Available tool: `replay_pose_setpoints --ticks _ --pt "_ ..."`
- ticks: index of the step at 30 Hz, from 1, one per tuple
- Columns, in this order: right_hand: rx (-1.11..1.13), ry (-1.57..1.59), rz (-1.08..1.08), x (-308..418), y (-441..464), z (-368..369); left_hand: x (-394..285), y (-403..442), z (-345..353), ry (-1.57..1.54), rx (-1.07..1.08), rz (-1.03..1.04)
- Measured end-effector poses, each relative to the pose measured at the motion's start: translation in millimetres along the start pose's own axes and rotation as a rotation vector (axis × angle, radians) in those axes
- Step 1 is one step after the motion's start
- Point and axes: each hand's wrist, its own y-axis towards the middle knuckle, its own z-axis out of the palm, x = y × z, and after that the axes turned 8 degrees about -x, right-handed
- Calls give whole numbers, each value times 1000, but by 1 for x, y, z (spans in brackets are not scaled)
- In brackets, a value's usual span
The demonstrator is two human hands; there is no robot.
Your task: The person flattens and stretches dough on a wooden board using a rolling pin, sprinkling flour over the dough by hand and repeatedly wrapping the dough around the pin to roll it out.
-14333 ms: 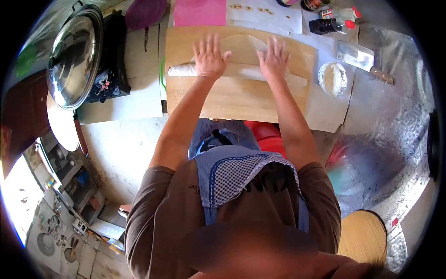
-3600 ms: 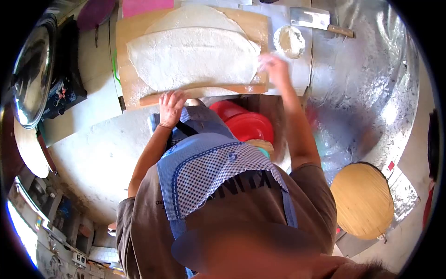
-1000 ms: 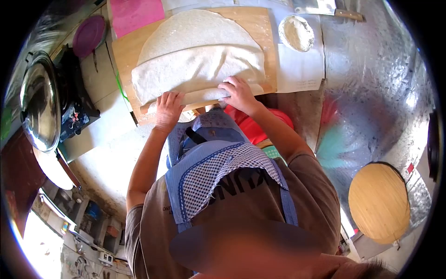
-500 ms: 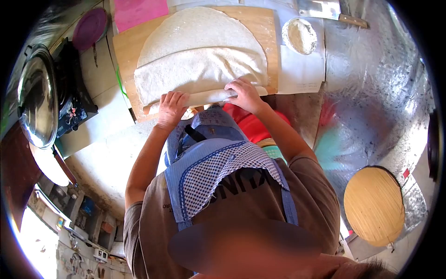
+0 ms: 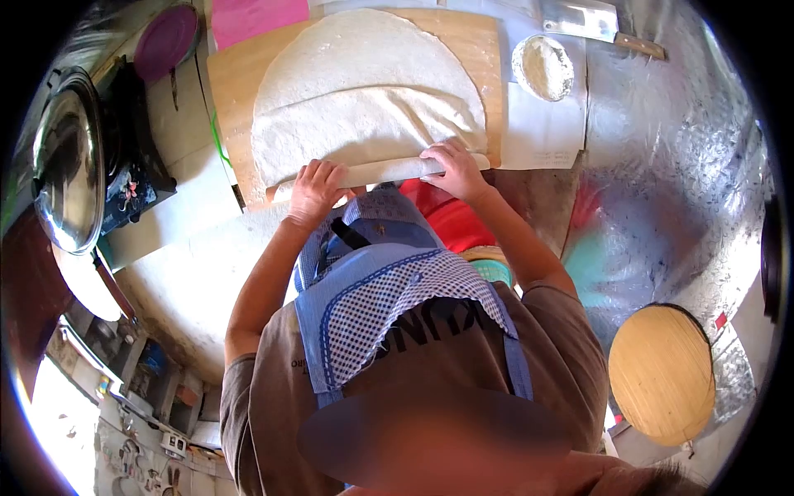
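A wide, thin sheet of dough [image 5: 364, 54] covers most of the wooden board [image 5: 230, 87], its near half folded or rumpled into a wrinkled layer. Along the board's near edge lies a rolling pin [image 5: 374, 174], apparently wrapped in dough. My left hand [image 5: 317, 190] curls over the pin towards its left end. Nearer the right end, my right hand [image 5: 455, 169] grips it with the fingers bent over the top. Both palms' undersides are hidden.
A bowl of flour [image 5: 543, 69] and a cleaver [image 5: 591, 21] are at the upper right. On the left, a lidded pan [image 5: 70, 165] sits by a dark stove [image 5: 136, 186]. A round wooden lid or board [image 5: 662, 374] is at the lower right, a purple lid [image 5: 165, 41] at the upper left.
The whole view has shifted slightly. My right hand has moved a little to the right along the pin, while my left hand stays on the pin's left part.
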Motion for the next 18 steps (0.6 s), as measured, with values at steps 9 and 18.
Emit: replay_pose_setpoints --ticks 9,18 --pt "72 15 18 1 8 0 4 3 -11 -79 124 -53" --pt "-349 142 227 -34 119 -16 -15 -12 17 211 -23 32"
